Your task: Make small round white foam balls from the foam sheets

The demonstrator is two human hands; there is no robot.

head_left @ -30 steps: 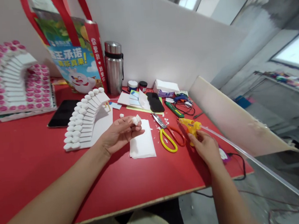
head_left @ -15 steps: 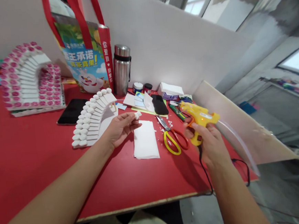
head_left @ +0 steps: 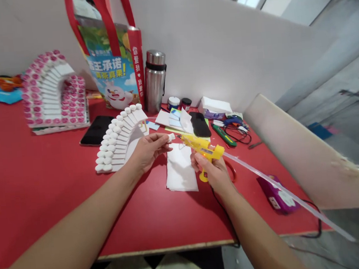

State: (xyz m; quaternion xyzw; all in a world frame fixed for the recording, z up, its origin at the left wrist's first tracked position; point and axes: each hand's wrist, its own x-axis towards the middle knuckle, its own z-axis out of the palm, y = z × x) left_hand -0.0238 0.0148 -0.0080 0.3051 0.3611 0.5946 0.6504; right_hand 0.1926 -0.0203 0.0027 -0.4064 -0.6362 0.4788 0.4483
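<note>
My left hand [head_left: 152,150] pinches a small white folded piece [head_left: 171,137] between thumb and fingertips. In my right hand [head_left: 211,169] is a yellow hot glue gun [head_left: 200,145], its nozzle close to the white piece; whether they touch I cannot tell. A long clear glue stick [head_left: 276,185] sticks out of the gun's rear. Below the nozzle lies a stack of white paper sheets [head_left: 180,169]. Left of my left hand stands a curved white staircase model [head_left: 119,141], edged with rows of white puffs. Scissors are mostly hidden behind my right hand, one red handle [head_left: 232,169] showing.
A pink-flowered staircase model [head_left: 52,94] stands at the back left. Beyond are a tablet [head_left: 96,130], printed bag [head_left: 115,73], steel thermos [head_left: 156,82], black phone [head_left: 200,123] and green utility knife [head_left: 224,135]. A purple packet [head_left: 277,195] lies right, beside a low partition [head_left: 308,153].
My right hand has brought the glue gun leftward, its nozzle now near the white piece. My left hand keeps its pinch. The view has shifted slightly right, showing the purple packet.
</note>
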